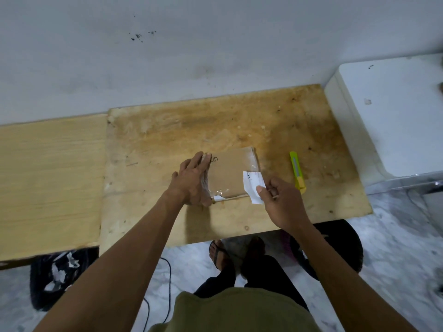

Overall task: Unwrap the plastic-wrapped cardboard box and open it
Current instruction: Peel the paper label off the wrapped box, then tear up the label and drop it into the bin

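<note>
A flat brown cardboard box (229,172) in clear plastic wrap lies on the stained plywood board (167,140). My left hand (191,179) rests flat on the box's left edge, fingers spread over the wrap. My right hand (279,202) pinches a white paper label (253,185) at the box's near right corner; the label is partly lifted off the wrap. A strip of white label remains along the box's near edge.
A yellow-green utility knife (297,172) lies on the board right of the box. A white block (388,116) stands at the right. A paler wooden board (50,178) adjoins on the left. Below are my feet, a black bag (55,279) and a cable.
</note>
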`<state>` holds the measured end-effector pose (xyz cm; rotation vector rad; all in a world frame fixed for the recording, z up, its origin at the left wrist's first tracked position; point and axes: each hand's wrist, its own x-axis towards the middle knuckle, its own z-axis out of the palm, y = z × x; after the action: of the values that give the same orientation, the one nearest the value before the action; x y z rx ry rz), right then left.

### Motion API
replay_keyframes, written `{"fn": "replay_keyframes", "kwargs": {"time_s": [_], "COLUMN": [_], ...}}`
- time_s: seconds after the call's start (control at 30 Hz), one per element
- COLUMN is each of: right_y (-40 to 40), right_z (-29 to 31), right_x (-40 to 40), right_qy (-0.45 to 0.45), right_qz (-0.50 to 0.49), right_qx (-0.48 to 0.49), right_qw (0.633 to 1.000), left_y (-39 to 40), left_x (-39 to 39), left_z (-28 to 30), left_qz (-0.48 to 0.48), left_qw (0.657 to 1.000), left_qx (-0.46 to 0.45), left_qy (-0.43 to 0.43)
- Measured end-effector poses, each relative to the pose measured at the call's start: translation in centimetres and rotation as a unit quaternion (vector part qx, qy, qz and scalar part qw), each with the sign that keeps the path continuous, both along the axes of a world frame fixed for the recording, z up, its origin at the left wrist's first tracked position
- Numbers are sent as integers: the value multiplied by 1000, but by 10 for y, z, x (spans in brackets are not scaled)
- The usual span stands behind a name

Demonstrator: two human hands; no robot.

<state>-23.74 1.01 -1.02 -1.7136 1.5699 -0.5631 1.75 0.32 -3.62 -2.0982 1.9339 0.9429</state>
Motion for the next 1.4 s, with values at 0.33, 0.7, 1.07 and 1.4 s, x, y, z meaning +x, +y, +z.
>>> {"fn": "replay_keyframes", "kwargs": {"time_s": [0.33,0.7,1.07,1.4], "right_y": [6,15,9,-1], "right_z": [3,5,27,45], "right_x": [-10,-28,-30,-27], "right_qy": [-37,-98,-54,-62], "right_qz": [-56,-154,-68,-73], "right_qx": [26,48,-11,-55], "right_qw": [997,982,996,994], "left_y": [0,2,-15,-27], "left_x": [0,-10,-64,-90], "left_z": [-10,3,77,78], "left_qz": [1,-7,19,-29], "left_qw": [1000,999,954,939], "left_qx": [-8,22,-105,-112], "left_qy": [-4,-46,282,324]}}
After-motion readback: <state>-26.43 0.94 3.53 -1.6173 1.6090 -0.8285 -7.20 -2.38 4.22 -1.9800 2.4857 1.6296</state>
